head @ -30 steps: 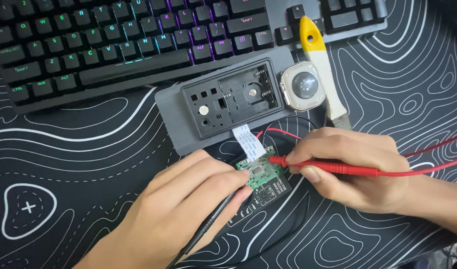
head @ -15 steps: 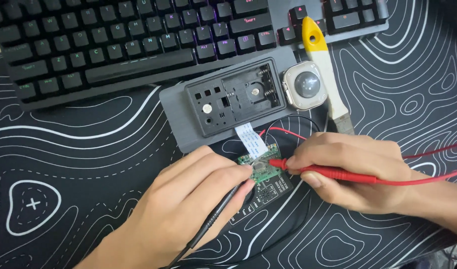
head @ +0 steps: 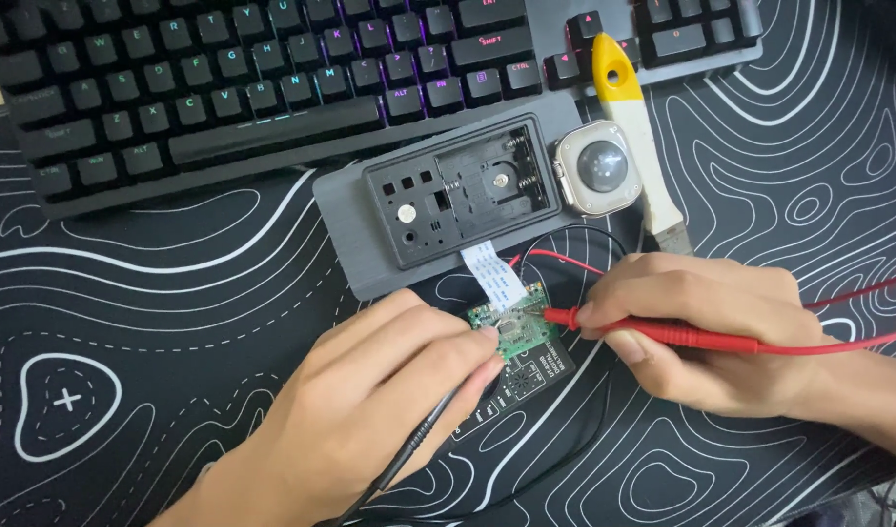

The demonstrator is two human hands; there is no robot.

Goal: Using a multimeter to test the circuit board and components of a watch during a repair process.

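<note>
My left hand (head: 370,410) grips a black test probe (head: 438,422), its tip touching the left part of a small green circuit board (head: 514,332). My right hand (head: 707,327) holds a red test probe (head: 663,334) whose tip rests on the board's right edge. A white ribbon cable (head: 494,273) runs from the board up to an opened dark grey device casing (head: 448,195) with a battery bay. Thin red and black wires (head: 565,256) loop beside the board.
A black keyboard (head: 272,88) with purple backlight lies across the top. A square watch body (head: 594,171) rests face up next to a yellow-handled tool (head: 631,127). Everything lies on a black desk mat (head: 126,342) with white contour lines.
Both hands stay on the board with their probes; the view has shifted slightly, and the probe tips have barely moved.
</note>
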